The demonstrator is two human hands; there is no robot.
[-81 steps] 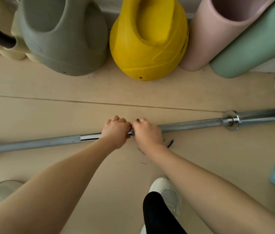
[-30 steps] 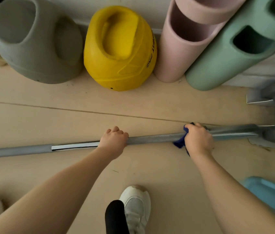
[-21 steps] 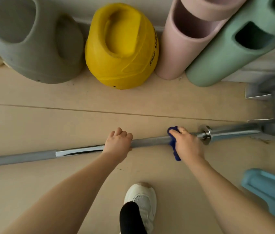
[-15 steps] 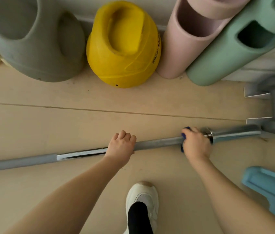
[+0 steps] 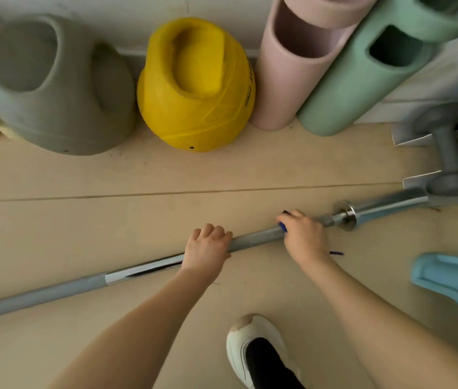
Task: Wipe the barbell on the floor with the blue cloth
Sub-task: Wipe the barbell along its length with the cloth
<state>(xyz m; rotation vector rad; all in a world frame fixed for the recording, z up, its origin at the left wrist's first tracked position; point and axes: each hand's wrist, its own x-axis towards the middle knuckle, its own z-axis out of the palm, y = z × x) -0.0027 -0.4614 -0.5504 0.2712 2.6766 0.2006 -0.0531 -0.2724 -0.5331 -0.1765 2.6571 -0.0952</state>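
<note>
Soft, even daylight fills the scene, bright without harshness; shadows on the pale floor (image 5: pixel 53 234) are faint and diffuse. The chrome stretch of the barbell (image 5: pixel 143 269) and its collar (image 5: pixel 347 214) throw sharp white glare. Wide-angle distortion bends the floor seam and stretches the forearms toward the lower corners. The right edge, around the grey dumbbell (image 5: pixel 446 153), is smeared and soft.

Position: worn on the person's head, above the floor (image 5: pixel 53 234)
Facing: forward and steeply down, toward the wall (image 5: pixel 126 7)
Nearness: forearms reach in from the bottom edge
Views: one only
</note>
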